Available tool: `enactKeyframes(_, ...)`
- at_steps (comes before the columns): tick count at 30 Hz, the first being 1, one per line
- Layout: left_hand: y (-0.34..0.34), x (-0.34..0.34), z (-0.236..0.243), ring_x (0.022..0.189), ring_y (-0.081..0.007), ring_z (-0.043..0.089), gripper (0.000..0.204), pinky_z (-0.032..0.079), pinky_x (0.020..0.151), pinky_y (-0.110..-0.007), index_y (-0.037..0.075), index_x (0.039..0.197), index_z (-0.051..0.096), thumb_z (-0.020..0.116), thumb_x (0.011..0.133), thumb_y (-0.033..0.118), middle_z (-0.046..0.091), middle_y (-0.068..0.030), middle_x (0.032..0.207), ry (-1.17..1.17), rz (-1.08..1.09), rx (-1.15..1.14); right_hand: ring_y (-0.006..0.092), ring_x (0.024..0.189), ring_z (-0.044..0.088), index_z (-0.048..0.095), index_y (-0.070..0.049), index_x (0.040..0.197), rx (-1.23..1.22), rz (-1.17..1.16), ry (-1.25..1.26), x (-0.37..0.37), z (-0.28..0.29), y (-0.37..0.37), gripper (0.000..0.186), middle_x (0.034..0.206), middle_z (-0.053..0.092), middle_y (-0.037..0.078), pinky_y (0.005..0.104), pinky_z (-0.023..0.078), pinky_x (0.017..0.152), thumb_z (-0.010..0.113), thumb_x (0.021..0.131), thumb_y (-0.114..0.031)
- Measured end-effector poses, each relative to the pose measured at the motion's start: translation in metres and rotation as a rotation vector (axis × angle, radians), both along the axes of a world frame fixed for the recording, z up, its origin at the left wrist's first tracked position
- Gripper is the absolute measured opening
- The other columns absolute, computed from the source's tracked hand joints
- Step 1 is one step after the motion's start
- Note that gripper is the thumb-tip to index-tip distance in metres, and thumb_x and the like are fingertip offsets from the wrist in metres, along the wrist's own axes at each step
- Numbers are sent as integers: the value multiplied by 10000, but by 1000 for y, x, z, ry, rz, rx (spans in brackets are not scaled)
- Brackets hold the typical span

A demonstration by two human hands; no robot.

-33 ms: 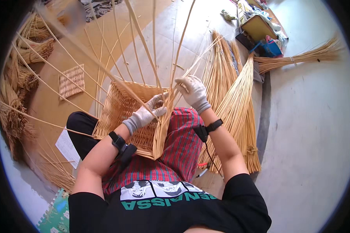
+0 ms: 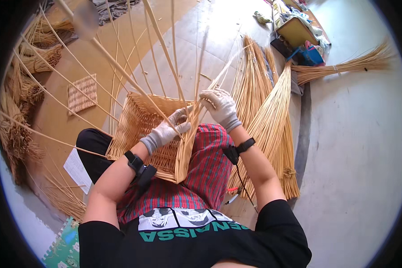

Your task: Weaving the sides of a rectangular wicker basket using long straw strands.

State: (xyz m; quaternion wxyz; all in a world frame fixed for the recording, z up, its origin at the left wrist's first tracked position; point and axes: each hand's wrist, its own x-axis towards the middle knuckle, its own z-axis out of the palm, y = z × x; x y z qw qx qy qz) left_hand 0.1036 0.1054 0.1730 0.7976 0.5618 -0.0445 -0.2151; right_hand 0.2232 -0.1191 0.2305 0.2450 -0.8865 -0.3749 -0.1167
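- Across the grey floor (image 2: 344, 134), on the right, long bundles of straw-coloured rods (image 2: 268, 125) are spread; darker, rougher bundles (image 2: 13, 98) are heaped along the left edge.
- Over the lap, a red checked cloth (image 2: 210, 156) is draped.
- On that cloth, a square woven basket (image 2: 123, 123) is propped, with its inside exposed and long upright stakes (image 2: 161, 44) fanned out from its walls.
- Left of the basket, a small woven panel (image 2: 82, 94) is laid flat on a tan surface.
- At the basket's right-hand far corner, the wall is gripped by the gloved left hand (image 2: 169, 128).
- Just beside that corner, thin pale strands (image 2: 223, 76) are pinched between the closed fingers of the gloved right hand (image 2: 219, 106).
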Motion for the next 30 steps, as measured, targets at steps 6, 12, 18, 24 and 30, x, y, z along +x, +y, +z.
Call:
enactKeyframes(6,4,-3,-8,1200,-162,554,772,522,979,-350,203,1589,381,751,946,416,576,-42,1316,-68,24,21,314,914,700,730,-108,952,-250,-57,-31,3,30,37,347,861,739,120,482,505,901,508,1026,-364)
enactKeyframes(12,2,-5,5,1354,-185,491,719,420,1125,-367,127,1576,390,722,978,347,537,-60,1470,-145,34,84,374,825,727,799,-121,876,-668,-135,268,30,11,57,511,862,761,145,501,524,798,461,989,-487)
enactKeyframes(18,15,4,47,1235,-271,595,665,516,1020,-377,168,1458,553,784,902,452,582,-148,1340,-541,55,631,310,936,757,806,-183,996,-906,-300,277,30,4,63,354,991,787,99,539,521,758,496,965,-351)
enactKeyframes(24,8,9,28,1432,-308,469,382,435,1126,-389,136,1311,664,665,1006,365,323,-174,1658,-561,-51,538,362,853,673,668,-79,875,130,-487,-57,-19,-18,58,236,832,689,127,485,498,807,675,910,-312)
enactKeyframes(30,-4,6,-3,1318,-157,500,284,441,1046,-310,96,1251,649,687,1005,232,461,-96,1545,-561,112,299,396,833,645,632,-7,917,-205,-340,487,-207,48,62,617,840,645,219,523,506,785,774,768,-589)
